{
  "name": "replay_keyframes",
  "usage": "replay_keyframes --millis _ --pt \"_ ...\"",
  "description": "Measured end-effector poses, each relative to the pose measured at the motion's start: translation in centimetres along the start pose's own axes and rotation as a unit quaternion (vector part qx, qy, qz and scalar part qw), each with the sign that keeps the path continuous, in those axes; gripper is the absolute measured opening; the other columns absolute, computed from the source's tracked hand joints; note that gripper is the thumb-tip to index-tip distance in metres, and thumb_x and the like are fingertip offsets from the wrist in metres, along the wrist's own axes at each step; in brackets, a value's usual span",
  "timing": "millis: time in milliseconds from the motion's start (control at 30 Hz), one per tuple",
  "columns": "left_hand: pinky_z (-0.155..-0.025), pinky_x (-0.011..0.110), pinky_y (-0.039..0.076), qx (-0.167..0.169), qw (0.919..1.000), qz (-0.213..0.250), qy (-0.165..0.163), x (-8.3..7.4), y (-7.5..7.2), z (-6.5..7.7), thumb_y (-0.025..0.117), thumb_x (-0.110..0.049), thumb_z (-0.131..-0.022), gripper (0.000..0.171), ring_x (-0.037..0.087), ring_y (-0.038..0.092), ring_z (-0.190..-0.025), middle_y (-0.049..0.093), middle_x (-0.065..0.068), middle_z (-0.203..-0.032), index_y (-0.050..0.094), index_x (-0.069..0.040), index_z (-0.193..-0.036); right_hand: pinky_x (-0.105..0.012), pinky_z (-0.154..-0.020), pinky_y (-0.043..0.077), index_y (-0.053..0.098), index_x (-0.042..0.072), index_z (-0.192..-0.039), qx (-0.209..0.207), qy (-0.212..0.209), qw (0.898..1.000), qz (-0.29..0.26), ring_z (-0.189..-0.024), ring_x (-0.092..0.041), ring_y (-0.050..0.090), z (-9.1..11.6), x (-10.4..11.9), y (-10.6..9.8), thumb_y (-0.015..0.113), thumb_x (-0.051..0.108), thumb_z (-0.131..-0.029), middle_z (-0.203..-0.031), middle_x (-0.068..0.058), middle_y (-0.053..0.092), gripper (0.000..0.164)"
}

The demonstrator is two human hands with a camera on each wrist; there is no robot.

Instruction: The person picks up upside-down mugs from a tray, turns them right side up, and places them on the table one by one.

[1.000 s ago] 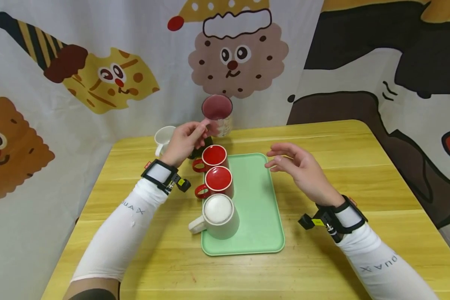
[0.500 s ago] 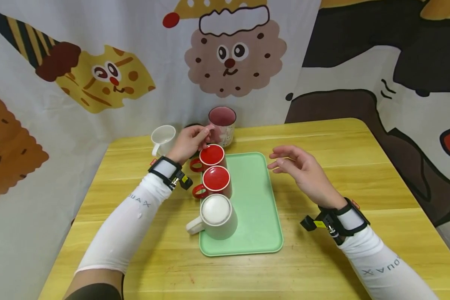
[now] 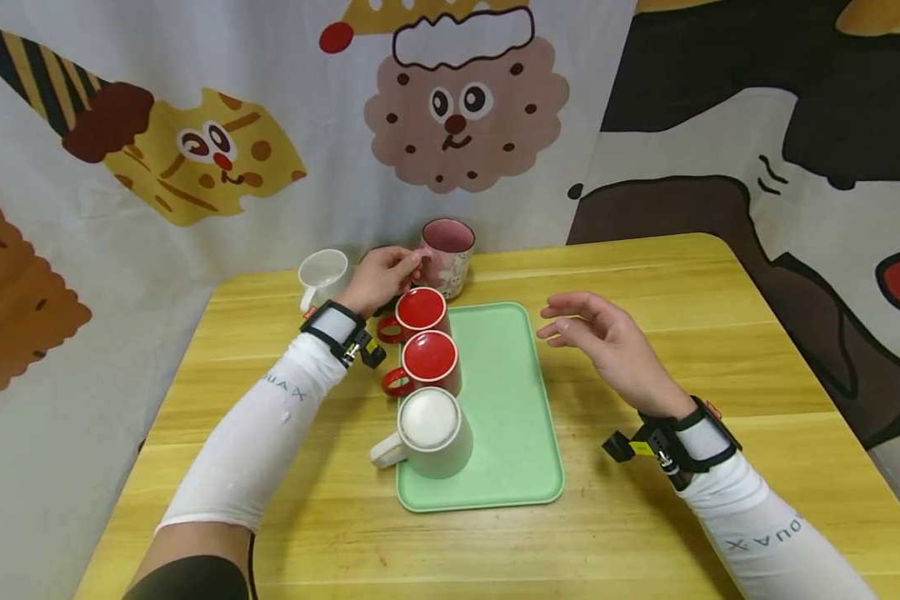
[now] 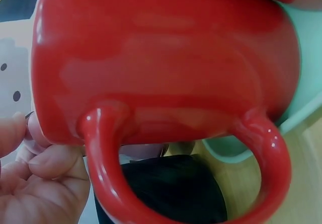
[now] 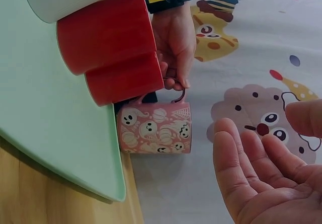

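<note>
My left hand point(image 3: 381, 279) pinches the handle of a pink mug point(image 3: 450, 262), which stands upright just beyond the tray's far left corner. Pale ghost and pumpkin figures cover that mug in the right wrist view. Down the left side of the green tray point(image 3: 510, 417) stand two red mugs point(image 3: 422, 310) and a white mug point(image 3: 450, 446), their handles pointing left. One red mug point(image 4: 166, 63) fills much of the left wrist view and hides part of the left hand. Fingers apart and holding nothing, my right hand point(image 3: 600, 337) hovers by the tray's right edge.
A white cup point(image 3: 324, 275) stands at the table's back left. Next to it, a black object point(image 4: 171, 189) is mostly hidden behind the left hand. A printed cloth point(image 3: 270, 50) hangs behind the wooden table point(image 3: 682, 292).
My left hand has lowered the pink mug toward the table behind the tray, bringing it slightly right. The right hand has barely moved. The camera view has shifted slightly.
</note>
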State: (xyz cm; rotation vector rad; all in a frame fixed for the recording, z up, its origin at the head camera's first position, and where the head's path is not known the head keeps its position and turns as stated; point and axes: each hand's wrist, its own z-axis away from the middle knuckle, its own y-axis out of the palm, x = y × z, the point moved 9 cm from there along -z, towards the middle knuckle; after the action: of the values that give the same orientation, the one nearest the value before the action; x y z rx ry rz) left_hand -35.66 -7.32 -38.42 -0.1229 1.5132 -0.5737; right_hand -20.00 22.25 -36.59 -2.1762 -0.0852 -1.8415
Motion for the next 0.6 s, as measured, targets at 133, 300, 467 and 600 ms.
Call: replay_keyframes --millis 133,300,467,600 --pt "-0.067 0.032 0.045 0.002 1.0 -0.001 -0.002 0.08 -0.1 -0.33 0.057 -0.035 -0.112 0.041 0.019 0.053 -0.072 0.059 0.013 -0.091 0.068 0.004 -0.107 -0.031 -0.097 0.057 0.055 0.003 -0.144 -0.001 0.0 1.0 0.007 -0.115 -0.026 0.069 0.03 -0.07 -0.15 0.055 0.019 -0.113 -0.139 -0.019 0.06 0.035" --pt "-0.07 0.033 0.047 0.01 0.9995 0.013 -0.027 0.5 -0.43 -0.31 0.057 -0.034 -0.112 0.04 0.019 0.053 -0.073 0.061 0.014 -0.094 0.069 0.004 -0.109 -0.031 -0.097 0.057 0.055 0.002 -0.144 0.001 -0.001 1.0 0.011 -0.115 -0.025 0.069 -0.21 -0.1 -0.08 0.055 0.017 -0.113 -0.138 -0.018 0.06 0.034" --pt "-0.069 0.029 0.044 0.016 0.9988 0.015 -0.044 0.79 -0.56 -0.14 0.059 -0.035 -0.111 0.04 0.02 0.05 -0.074 0.061 0.013 -0.095 0.072 0.002 -0.11 -0.028 -0.095 0.058 0.055 0.001 -0.143 -0.005 -0.002 0.999 0.046 -0.115 -0.024 0.069 -0.39 -0.19 -0.19 0.057 0.015 -0.112 -0.138 -0.017 0.061 0.034" --pt "-0.063 0.026 0.039 0.016 0.9992 -0.011 -0.035 0.68 -0.58 0.0 0.061 -0.037 -0.11 0.042 0.019 0.048 -0.069 0.058 0.008 -0.082 0.073 0.003 -0.106 -0.024 -0.094 0.057 0.057 0.003 -0.143 -0.013 0.007 0.996 0.085 -0.116 -0.027 0.068 -0.48 -0.66 -0.23 0.061 0.018 -0.11 -0.138 -0.014 0.062 0.036"
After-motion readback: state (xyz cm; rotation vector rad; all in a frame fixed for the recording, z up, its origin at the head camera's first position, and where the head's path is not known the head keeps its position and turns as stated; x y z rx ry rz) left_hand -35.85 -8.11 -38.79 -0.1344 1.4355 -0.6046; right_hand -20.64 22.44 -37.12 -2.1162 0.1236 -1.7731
